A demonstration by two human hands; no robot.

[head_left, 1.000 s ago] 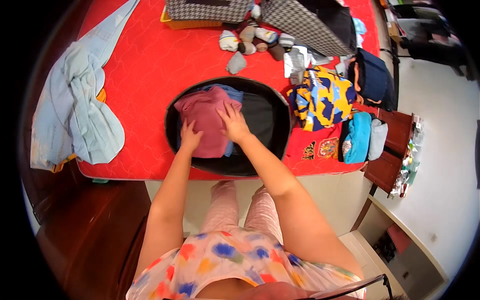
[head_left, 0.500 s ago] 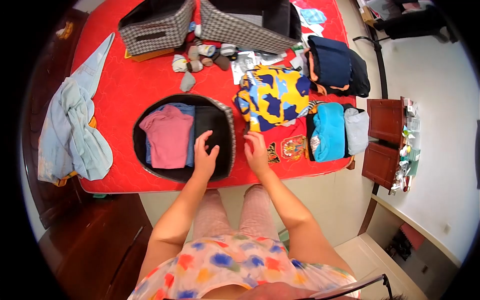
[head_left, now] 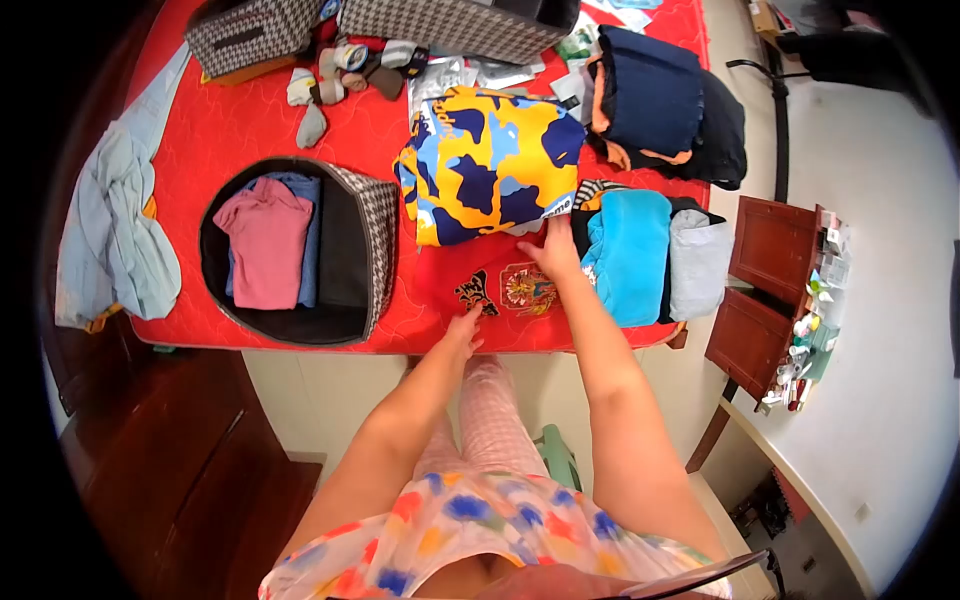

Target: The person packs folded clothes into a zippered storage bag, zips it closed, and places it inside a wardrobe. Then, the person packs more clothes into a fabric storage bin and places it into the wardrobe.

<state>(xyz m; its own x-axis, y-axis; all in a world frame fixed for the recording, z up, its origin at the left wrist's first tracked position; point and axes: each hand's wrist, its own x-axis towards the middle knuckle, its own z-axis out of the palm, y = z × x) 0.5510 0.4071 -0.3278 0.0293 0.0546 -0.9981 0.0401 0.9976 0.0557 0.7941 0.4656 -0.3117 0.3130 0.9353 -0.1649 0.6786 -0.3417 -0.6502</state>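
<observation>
My left hand (head_left: 463, 332) lies at the near edge of a red folded garment (head_left: 440, 275) with a black character and an embroidered patch; its fingers are loosely extended. My right hand (head_left: 553, 252) reaches over that garment's right side, thumb apart, fingertips at the lower edge of a folded yellow, navy and blue patterned garment (head_left: 500, 165). Whether those fingertips slip under the fabric I cannot tell. Left of my hands stands a round-looking houndstooth storage bin (head_left: 378, 235), holding a pink folded garment (head_left: 265, 245) over folded blue denim (head_left: 311, 240).
On the right are a turquoise folded garment (head_left: 632, 255), a grey one (head_left: 697, 262) and a navy stack (head_left: 650, 95). Rolled socks (head_left: 350, 70) lie by two more houndstooth bins (head_left: 450, 30). A light-blue denim garment (head_left: 115, 220) lies at the left edge of the red bed (head_left: 200, 125).
Both hands have moved right, from the bin's side to the red garment and the patterned one. The view has shifted right, so the bin appears farther left.
</observation>
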